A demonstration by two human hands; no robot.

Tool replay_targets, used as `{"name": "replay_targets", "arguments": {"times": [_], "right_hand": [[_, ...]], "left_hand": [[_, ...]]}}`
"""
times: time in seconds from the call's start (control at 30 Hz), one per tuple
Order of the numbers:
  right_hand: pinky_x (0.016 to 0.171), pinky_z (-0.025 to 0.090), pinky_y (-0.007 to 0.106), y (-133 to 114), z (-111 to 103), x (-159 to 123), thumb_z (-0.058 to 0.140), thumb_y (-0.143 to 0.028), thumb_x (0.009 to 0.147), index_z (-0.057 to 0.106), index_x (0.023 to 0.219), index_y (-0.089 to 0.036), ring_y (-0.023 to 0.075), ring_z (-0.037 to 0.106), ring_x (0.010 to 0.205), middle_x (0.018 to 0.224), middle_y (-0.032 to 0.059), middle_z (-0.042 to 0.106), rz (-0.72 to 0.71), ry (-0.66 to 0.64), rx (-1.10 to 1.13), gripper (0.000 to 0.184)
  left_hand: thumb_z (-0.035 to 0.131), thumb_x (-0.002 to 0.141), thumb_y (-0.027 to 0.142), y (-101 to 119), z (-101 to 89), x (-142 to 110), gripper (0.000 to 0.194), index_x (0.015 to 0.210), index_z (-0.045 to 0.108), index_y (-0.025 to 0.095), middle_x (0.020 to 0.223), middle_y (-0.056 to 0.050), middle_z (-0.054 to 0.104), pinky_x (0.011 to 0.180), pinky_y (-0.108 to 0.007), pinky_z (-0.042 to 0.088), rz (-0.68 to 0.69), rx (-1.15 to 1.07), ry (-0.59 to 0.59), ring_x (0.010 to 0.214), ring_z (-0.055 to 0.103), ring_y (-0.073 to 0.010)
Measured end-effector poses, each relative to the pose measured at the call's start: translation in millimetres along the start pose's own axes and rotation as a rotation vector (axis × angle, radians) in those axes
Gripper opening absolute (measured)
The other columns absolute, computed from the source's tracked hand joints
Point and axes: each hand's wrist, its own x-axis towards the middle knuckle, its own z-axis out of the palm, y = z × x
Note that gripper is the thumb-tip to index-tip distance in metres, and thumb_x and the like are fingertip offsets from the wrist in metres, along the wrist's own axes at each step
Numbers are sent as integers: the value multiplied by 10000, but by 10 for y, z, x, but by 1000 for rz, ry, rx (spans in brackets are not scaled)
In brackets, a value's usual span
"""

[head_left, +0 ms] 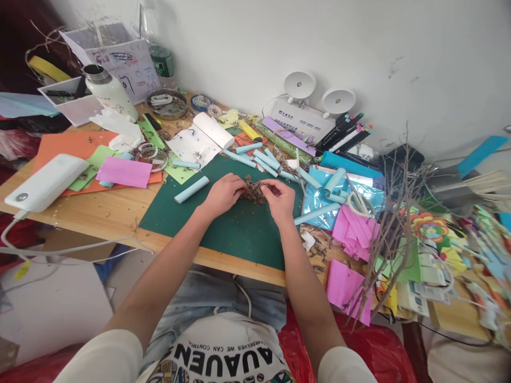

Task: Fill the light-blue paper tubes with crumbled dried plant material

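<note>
Clump [255, 190]: brown, crumbly, right there between both hands, over the green mat [243, 234].
Left hand [224, 196]: grip pinching the clump's left edge.
Right hand [281, 201]: thumb and finger pinching its right side.
Rolls [191, 190]: pale blue, one alone left of the hands, others scattered behind and right.
Table [120, 224]: wooden, under the mat.

The cutting mat [239, 236] is dark green. Rolled paper tubes [192, 190] near its far edge are pale blue; the power bank [47, 182] is white.
</note>
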Motion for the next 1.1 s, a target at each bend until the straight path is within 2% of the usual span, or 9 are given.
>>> {"name": "replay_targets", "arguments": {"times": [0.17, 0.27, 0.4, 0.47, 0.57, 0.7, 0.83, 1.0, 1.1], "right_hand": [[676, 540, 290, -10, 67, -10, 721, -321, 724, 694, 874, -197, 157, 640, 710, 791, 15, 695, 65, 24, 163, 196], [670, 546, 296, -25, 106, -32, 739, -332, 712, 697, 829, -199, 158, 639, 693, 764, 12, 690, 80, -17, 177, 182], [714, 547, 316, -2, 60, -10, 742, -332, 724, 741, 812, -198, 174, 647, 751, 804, 29, 700, 39, 38, 135, 161], [750, 548, 315, 0, 29, 5, 726, -324, 742, 758, 877, -210, 175, 651, 820, 909, 41, 697, -2, 45, 115, 179], [765, 561, 307, -39, 32, -6, 716, -307, 745, 747, 1008, -238, 169, 656, 862, 1054, 47, 673, -41, -24, 80, 273], [821, 571, 328, -115, 70, -57, 652, -264, 795, 754, 973, -244, 183, 671, 893, 995, 43, 706, -117, -98, -66, 206], [832, 572, 352, -93, 50, -61, 613, -266, 820, 755, 900, -228, 199, 681, 888, 958, 52, 726, -115, -26, -132, 168], [809, 579, 326, -26, 79, -59, 614, -245, 798, 690, 1050, -204, 179, 685, 862, 1002, 56, 716, -52, -60, -17, 267], [761, 580, 298, -54, 128, -88, 609, -223, 789, 663, 1057, -209, 165, 675, 847, 1075, 68, 682, -80, -68, -61, 273]], "left_hand": [[635, 858, 299, 137, 5, 7, 311, 1148, 657, 190, 1051, -77, 697, 748, -299, 509, -82, -276, 138, 820, 630, -170], [662, 838, 301, 182, 25, 18, 212, 1003, 722, 183, 954, -59, 739, 719, -273, 522, -127, -388, 155, 783, 664, -163], [666, 828, 314, 140, 60, 25, 158, 863, 757, 188, 840, -42, 756, 720, -286, 537, -237, -373, 201, 754, 686, -181], [646, 843, 318, 116, 80, 22, 182, 917, 761, 199, 880, -42, 761, 747, -297, 546, -254, -376, 196, 787, 695, -191], [614, 863, 292, 113, 116, 10, 228, 1031, 738, 199, 992, -54, 754, 806, -312, 555, -248, -425, 173, 871, 703, -200], [630, 853, 291, 132, 134, 2, 247, 1060, 686, 169, 944, -59, 752, 780, -304, 571, -275, -503, 151, 809, 709, -179], [610, 869, 298, 129, 98, 11, 162, 935, 688, 173, 857, -32, 742, 736, -279, 556, -281, -380, 171, 748, 688, -158], [587, 885, 302, 147, 84, 15, 270, 1114, 670, 184, 1029, -58, 738, 819, -294, 548, -230, -400, 143, 889, 696, -184], [605, 872, 327, 157, 103, 16, 248, 1053, 701, 187, 1023, -63, 738, 812, -303, 552, -190, -418, 138, 907, 692, -198]]}}
